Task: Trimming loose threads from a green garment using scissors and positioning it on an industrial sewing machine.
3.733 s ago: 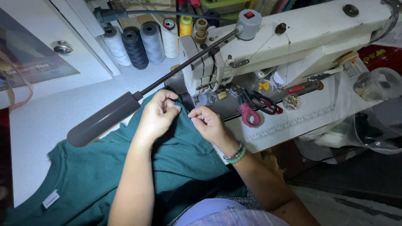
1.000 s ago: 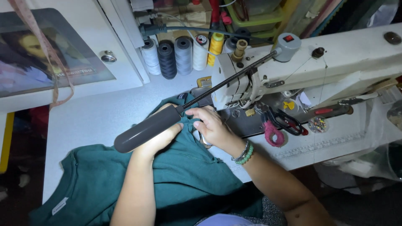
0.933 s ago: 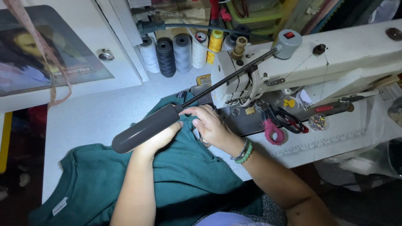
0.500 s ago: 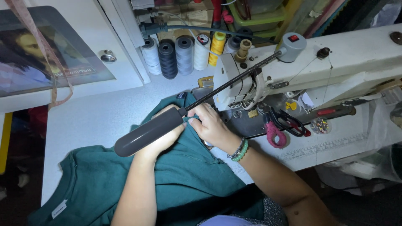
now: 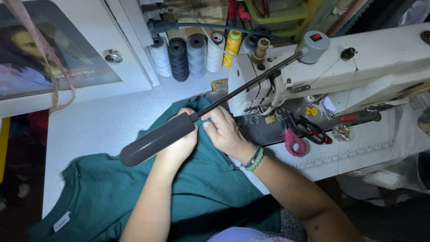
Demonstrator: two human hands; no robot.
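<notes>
A dark green garment [image 5: 112, 192] lies across the white table, its far edge reaching the needle area of a white sewing machine [image 5: 358, 58]. My left hand [image 5: 179, 145] presses on the cloth, partly hidden under the dark head of a gooseneck lamp [image 5: 156, 140]. My right hand [image 5: 224, 130], with a beaded bracelet at the wrist, pinches a fold of the green cloth just before the presser foot. The two hands touch at the fingertips. The needle itself is hidden behind the lamp's arm.
Several thread spools [image 5: 192, 54] in white, navy, grey and yellow stand at the back. Scissors with a pink loop [image 5: 298, 134] and a small dish of pins [image 5: 344, 132] lie on the machine bed. A framed picture [image 5: 49, 54] leans at the left.
Since 3.7 s ago the view has shifted, so the machine sits further right. Both hands have stayed on the green cloth at the needle, with only small finger adjustments.
</notes>
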